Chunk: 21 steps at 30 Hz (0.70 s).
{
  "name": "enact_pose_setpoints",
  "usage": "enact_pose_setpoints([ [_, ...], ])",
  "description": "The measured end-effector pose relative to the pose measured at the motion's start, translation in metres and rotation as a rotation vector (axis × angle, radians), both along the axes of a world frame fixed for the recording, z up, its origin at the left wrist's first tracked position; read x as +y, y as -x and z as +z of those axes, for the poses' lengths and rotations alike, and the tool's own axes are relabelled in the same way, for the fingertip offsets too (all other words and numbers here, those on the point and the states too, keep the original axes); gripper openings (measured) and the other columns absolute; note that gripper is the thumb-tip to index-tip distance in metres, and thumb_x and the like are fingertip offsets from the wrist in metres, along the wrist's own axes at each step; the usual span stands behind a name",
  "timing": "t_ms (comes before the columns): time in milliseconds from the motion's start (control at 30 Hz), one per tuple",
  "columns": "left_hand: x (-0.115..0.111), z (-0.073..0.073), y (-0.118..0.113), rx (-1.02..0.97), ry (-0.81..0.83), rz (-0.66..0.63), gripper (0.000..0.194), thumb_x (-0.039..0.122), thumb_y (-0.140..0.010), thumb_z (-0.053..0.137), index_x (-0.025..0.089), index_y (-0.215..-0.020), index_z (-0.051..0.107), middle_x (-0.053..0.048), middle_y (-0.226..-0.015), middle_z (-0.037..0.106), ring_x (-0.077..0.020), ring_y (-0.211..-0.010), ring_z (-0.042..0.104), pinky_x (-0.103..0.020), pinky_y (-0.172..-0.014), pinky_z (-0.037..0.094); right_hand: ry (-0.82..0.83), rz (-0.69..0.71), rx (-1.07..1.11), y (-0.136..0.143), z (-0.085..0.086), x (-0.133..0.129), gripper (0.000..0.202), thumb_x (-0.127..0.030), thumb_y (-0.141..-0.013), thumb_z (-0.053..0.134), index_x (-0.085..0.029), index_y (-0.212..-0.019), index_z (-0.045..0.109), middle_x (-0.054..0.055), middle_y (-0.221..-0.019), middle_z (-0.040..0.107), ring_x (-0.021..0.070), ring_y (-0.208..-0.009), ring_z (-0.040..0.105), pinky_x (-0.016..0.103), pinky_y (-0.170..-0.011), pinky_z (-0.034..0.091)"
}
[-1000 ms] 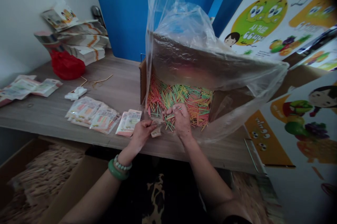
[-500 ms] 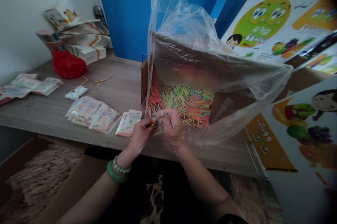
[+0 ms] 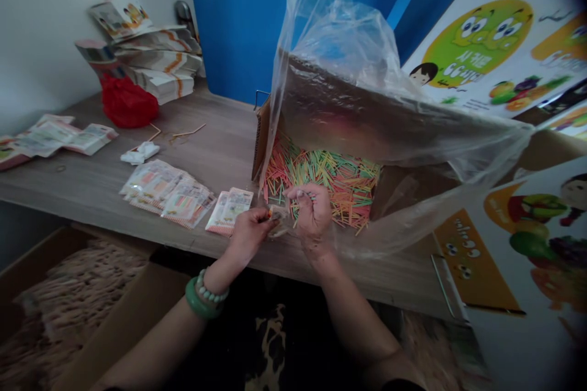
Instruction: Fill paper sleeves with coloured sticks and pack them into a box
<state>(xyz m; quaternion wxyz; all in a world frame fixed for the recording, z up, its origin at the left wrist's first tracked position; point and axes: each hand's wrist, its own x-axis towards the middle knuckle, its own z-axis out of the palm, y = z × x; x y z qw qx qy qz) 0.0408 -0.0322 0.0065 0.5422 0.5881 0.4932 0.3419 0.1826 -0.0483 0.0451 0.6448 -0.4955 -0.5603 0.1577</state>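
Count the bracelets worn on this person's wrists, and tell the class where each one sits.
2, both on the left wrist: a pale green beaded bracelet nearer the left hand, and a thick, smooth green bangle beside it, towards the elbow. The right wrist shows none.

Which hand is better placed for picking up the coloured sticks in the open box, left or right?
Probably the right hand: it is at the edge of the coloured sticks, while the left hand is farther from them and pinches a small packet.
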Motion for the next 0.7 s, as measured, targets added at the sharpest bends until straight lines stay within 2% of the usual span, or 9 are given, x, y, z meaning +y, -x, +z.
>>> enact_pose_setpoints([
  [67, 0.001, -0.002, 0.000, 0.026, -0.031, -0.006, 0.035, 0.042, -0.077, 0.066, 0.021, -0.056, 0.049, 0.005, -0.053, 0.039, -0.0115, -0.054, 0.036, -0.025, -0.050, 0.025, -0.020, -0.024, -0.093, 0.000, -0.003, -0.002, 0.015, -0.031, -0.103, 0.046, -0.027, -0.098, 0.059, 0.002, -0.090, 0.071, 0.0187, -0.087, 0.070, 0.038, -0.083, 0.054],
  [133, 0.003, -0.004, 0.001, 0.022, -0.073, -0.001, 0.030, 0.039, -0.078, 0.064, 0.021, -0.058, 0.051, 0.004, -0.057, 0.044, -0.0130, -0.058, 0.040, -0.025, -0.053, 0.029, -0.023, -0.044, -0.162, -0.001, -0.012, -0.003, 0.014, -0.030, -0.102, 0.046, -0.028, -0.100, 0.059, 0.001, -0.090, 0.071, 0.0183, -0.084, 0.069, 0.036, -0.080, 0.054],
  [267, 0.009, -0.009, 0.007, -0.032, -0.104, 0.042, 0.018, 0.031, -0.078, 0.060, 0.020, -0.064, 0.056, 0.002, -0.065, 0.050, -0.0151, -0.068, 0.047, -0.026, -0.063, 0.037, 0.124, -0.095, -0.269, -0.009, -0.053, 0.000, 0.017, -0.033, -0.100, 0.043, -0.027, -0.100, 0.059, 0.003, -0.087, 0.069, 0.0204, -0.080, 0.066, 0.036, -0.075, 0.053],
  [333, 0.011, -0.010, 0.010, -0.080, -0.059, 0.046, 0.013, 0.030, -0.078, 0.060, 0.020, -0.069, 0.058, 0.002, -0.067, 0.053, -0.0152, -0.069, 0.048, -0.027, -0.065, 0.039, 0.235, -0.056, -0.343, -0.013, -0.076, 0.003, 0.021, -0.032, -0.099, 0.040, -0.026, -0.098, 0.060, 0.004, -0.083, 0.068, 0.0217, -0.077, 0.065, 0.036, -0.073, 0.053],
  [400, 0.012, -0.009, 0.012, -0.147, -0.006, 0.051, 0.011, 0.030, -0.079, 0.061, 0.020, -0.075, 0.060, 0.002, -0.071, 0.057, -0.0154, -0.070, 0.051, -0.027, -0.068, 0.043, 0.313, 0.024, -0.416, -0.014, -0.091, 0.006, 0.025, -0.030, -0.098, 0.037, -0.025, -0.098, 0.061, 0.005, -0.083, 0.068, 0.0223, -0.079, 0.065, 0.036, -0.074, 0.054],
  [467, 0.012, -0.007, 0.011, -0.199, 0.019, 0.056, 0.013, 0.032, -0.080, 0.063, 0.020, -0.077, 0.060, 0.001, -0.073, 0.060, -0.0159, -0.072, 0.054, -0.028, -0.070, 0.046, 0.331, 0.072, -0.452, -0.013, -0.097, 0.009, 0.029, -0.028, -0.097, 0.034, -0.025, -0.101, 0.063, 0.007, -0.089, 0.070, 0.0225, -0.086, 0.066, 0.036, -0.079, 0.054],
  [567, 0.012, -0.003, 0.008, -0.281, 0.031, 0.037, 0.016, 0.034, -0.078, 0.069, 0.019, -0.077, 0.063, 0.001, -0.073, 0.063, -0.0157, -0.072, 0.057, -0.028, -0.070, 0.049, 0.331, 0.078, -0.457, -0.010, -0.094, 0.010, 0.029, -0.029, -0.099, 0.035, -0.024, -0.103, 0.063, 0.009, -0.097, 0.071, 0.0231, -0.095, 0.067, 0.036, -0.085, 0.054],
  [700, 0.010, -0.001, 0.003, -0.389, 0.140, 0.018, 0.021, 0.035, -0.074, 0.073, 0.018, -0.083, 0.067, 0.002, -0.067, 0.063, -0.0128, -0.055, 0.054, -0.025, -0.051, 0.045, 0.514, 0.151, -0.373, -0.009, -0.093, 0.009, 0.022, -0.031, -0.096, 0.043, -0.025, -0.106, 0.062, 0.007, -0.091, 0.071, 0.0240, -0.085, 0.068, 0.034, -0.076, 0.053],
])
